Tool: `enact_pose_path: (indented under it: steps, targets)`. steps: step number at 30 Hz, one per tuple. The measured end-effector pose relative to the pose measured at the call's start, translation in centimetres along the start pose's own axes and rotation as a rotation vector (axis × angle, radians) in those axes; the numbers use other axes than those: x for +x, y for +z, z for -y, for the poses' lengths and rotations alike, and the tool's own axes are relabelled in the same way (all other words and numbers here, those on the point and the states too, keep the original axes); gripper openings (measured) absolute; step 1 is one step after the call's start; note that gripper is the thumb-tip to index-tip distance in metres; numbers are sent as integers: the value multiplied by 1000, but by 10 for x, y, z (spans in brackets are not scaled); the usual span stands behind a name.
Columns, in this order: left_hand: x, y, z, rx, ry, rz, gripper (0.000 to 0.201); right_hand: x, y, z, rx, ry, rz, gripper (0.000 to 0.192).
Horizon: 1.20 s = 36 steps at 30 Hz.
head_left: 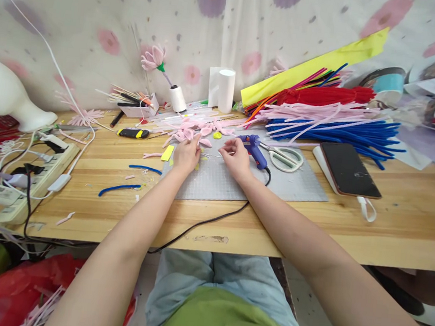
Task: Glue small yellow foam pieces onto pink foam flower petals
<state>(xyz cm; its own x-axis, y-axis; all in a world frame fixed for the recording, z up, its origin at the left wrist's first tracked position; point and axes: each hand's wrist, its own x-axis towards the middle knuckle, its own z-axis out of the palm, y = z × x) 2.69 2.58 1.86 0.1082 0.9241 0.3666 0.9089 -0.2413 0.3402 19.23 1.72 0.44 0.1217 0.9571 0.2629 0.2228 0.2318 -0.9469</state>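
From the head camera: take the middle of the grey, gridded, rectangular cutting mat [215, 183] as the dial's centre, with 12 o'clock on the side away from the body. Find the pink, fuzzy, petal-shaped loops [205, 130], apparently of chenille stem, in a loose cluster between 10 and 11 o'clock. Judge as very light, soft on the outside, springy and probably wired within: not slippery, not brittle, but easy to crush or bend out of shape. Best to pinch at a narrow end rather than across the broad curve.

See the bare left hand [186, 154] between 9 and 10 o'clock, at the near edge of the cluster, with curled fingers and little gap at the tips. Cannot tell any firm hold on a loop, with so much hidden behind the knuckles. See the bare right hand [236, 157] just on the 12 o'clock side of the centre, with thumb and forefinger nearly together, close to some thin, pale bits [218, 156], too small to identify. Cannot tell a real pinch on these from mere closeness.

Note the small, round, yellow disc [217, 135] at 11 o'clock, just beside the loops: probably light, best lifted by the rim. Mind the blue plastic glue gun [253, 148] at 1 o'clock, just beyond the right hand: likely rigid, heavier than the loops, possibly hot at the nozzle, so best taken by the handle.
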Motion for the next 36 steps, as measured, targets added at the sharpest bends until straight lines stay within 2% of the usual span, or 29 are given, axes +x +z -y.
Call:
enact_pose_path:
  steps: [8,11,16,24,29,36]
  targets:
    - [2,0,7,135,121,66,49,-7,-6,12,-68,-150,-140,20]
    - [4,-1,7,153,169,103,48,-4,-4,3,-117,-185,-96,17]
    - [1,-9,4,182,194,110,57,4,2,-17,-201,-38,56,17]
    - [-5,-16,8,34,100,81,71,8,5,-28,-151,-2,63,18]
    - [-13,-10,7,-1,201,152,75,9,5,-28,-151,14,63,17]
    - [-21,-7,8,153,267,190,67,7,3,-19,-233,38,56,17]
